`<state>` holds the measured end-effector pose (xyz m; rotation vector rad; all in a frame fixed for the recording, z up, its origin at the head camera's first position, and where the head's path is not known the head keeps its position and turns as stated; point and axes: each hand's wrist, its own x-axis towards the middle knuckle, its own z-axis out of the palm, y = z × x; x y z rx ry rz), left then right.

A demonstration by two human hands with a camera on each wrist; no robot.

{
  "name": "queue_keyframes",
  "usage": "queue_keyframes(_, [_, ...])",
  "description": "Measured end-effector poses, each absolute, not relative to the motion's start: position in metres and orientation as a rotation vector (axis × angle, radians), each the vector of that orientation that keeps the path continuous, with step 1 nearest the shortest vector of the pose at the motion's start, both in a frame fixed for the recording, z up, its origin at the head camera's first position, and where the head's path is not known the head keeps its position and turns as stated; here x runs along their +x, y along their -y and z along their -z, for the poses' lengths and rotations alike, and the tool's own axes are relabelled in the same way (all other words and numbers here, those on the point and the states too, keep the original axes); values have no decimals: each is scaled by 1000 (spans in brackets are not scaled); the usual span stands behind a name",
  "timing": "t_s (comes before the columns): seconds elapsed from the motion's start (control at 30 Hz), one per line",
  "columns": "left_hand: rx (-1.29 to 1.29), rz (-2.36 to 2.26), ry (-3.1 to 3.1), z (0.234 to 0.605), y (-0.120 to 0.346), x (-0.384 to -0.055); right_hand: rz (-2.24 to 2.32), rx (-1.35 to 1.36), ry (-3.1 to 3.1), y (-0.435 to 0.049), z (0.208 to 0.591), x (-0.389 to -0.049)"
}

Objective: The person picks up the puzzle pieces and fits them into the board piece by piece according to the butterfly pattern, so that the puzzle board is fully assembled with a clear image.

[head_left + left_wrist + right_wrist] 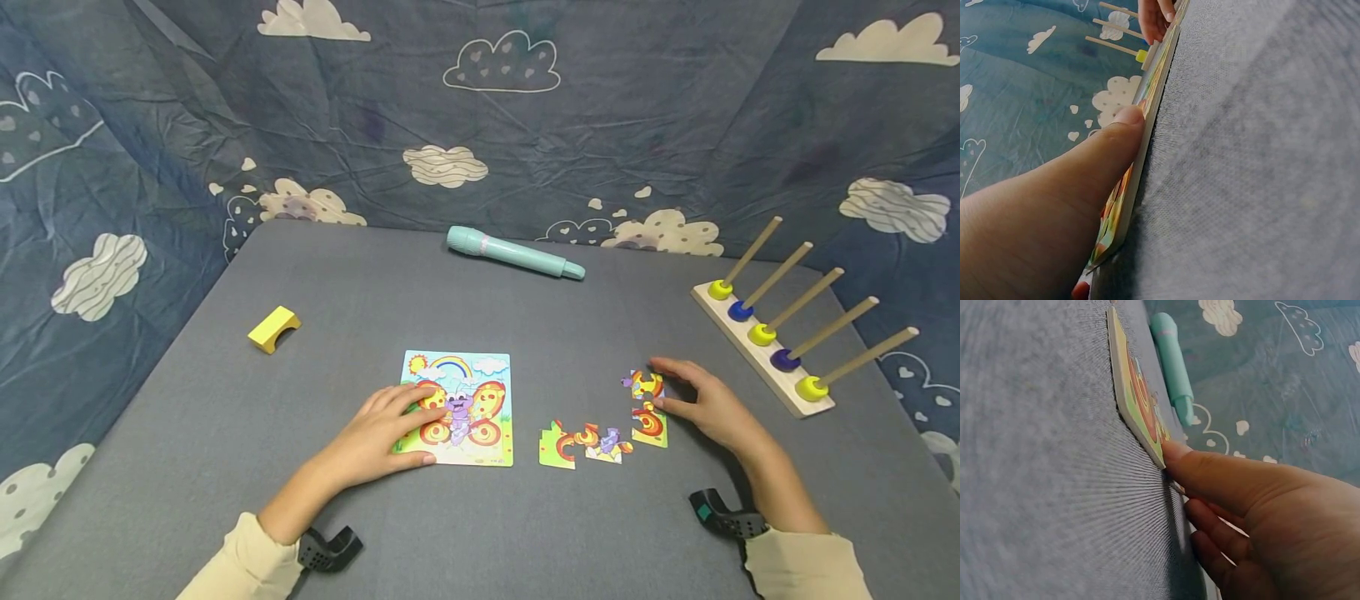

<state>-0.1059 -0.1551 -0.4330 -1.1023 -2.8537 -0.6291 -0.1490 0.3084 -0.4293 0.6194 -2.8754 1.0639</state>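
A square butterfly puzzle board [483, 425] lies flat in front of me. My left hand [382, 429] rests on its left side, fingers spread over the picture and thumb [1125, 119] along the near edge. To the board's right are several loose puzzle pieces: a green-edged corner piece [553, 450] and a piece with purple on it [606, 447] sit in a lower cluster. Two more, an upper piece [642, 383] and a yellow-green corner piece [649, 428], stand in a column. My right hand [708, 408] touches this column from the right, thumb [1194, 465] at its edge.
A teal marker-shaped tube [517, 254] lies toward the back of the grey table [360, 283]. At the far left is a yellow arch block [275, 329]. A wooden peg stand [780, 375] with yellow and blue rings stands at the right, beyond my right hand.
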Motion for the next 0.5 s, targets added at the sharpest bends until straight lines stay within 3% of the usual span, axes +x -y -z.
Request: queue_keyframes(0.5, [-1110, 660, 2806, 436, 156, -107, -919, 598, 2813, -290, 415, -143])
